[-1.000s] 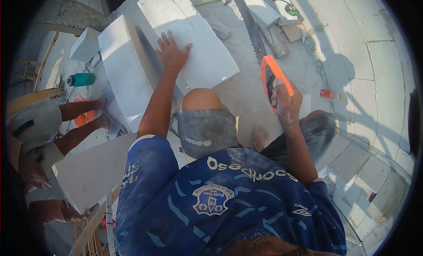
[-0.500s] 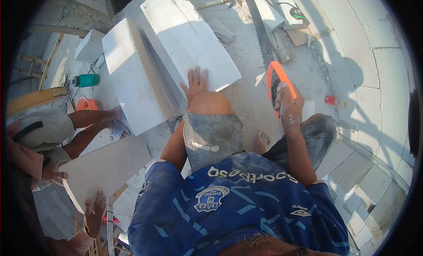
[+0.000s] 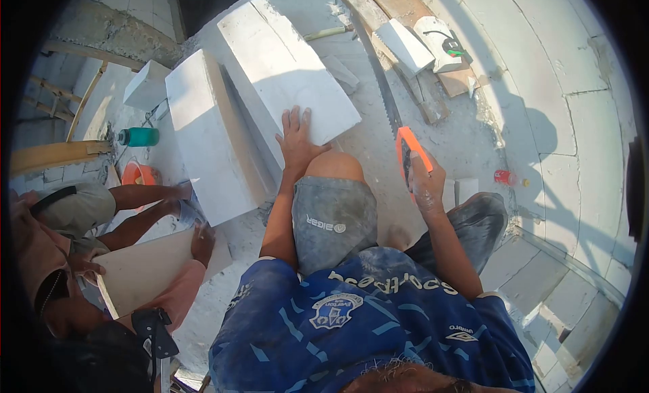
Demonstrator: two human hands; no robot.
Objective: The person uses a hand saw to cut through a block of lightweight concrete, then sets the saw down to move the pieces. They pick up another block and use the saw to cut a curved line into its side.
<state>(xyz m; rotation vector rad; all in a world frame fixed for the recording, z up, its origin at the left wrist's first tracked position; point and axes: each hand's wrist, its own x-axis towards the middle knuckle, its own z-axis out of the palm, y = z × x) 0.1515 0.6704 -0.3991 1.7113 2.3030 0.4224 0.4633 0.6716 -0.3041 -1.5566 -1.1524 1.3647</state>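
My left hand [image 3: 296,141] lies flat on the near end of a long white block [image 3: 291,75], fingers stretched out and holding nothing. My right hand [image 3: 426,187] is closed around the orange handle of a hand saw [image 3: 407,144]. The toothed blade points away from me, to the right of the block and apart from it. My bent left knee is close beside the left hand. A second white block [image 3: 206,123] lies left of the first, with a narrow gap between them.
At left, a co-worker [image 3: 61,258] bends over a pale slab [image 3: 152,264], hands on it. A green bottle [image 3: 138,137] and orange bucket [image 3: 138,173] are nearby. Right of the saw are wood boards [image 3: 433,99], a tape measure [image 3: 454,50] and a red bottle [image 3: 503,177].
The saw in my right hand has shifted slightly left. My left hand stays on the block, its fingers closer together. The co-worker has leaned in, one hand moving to the slab's far side.
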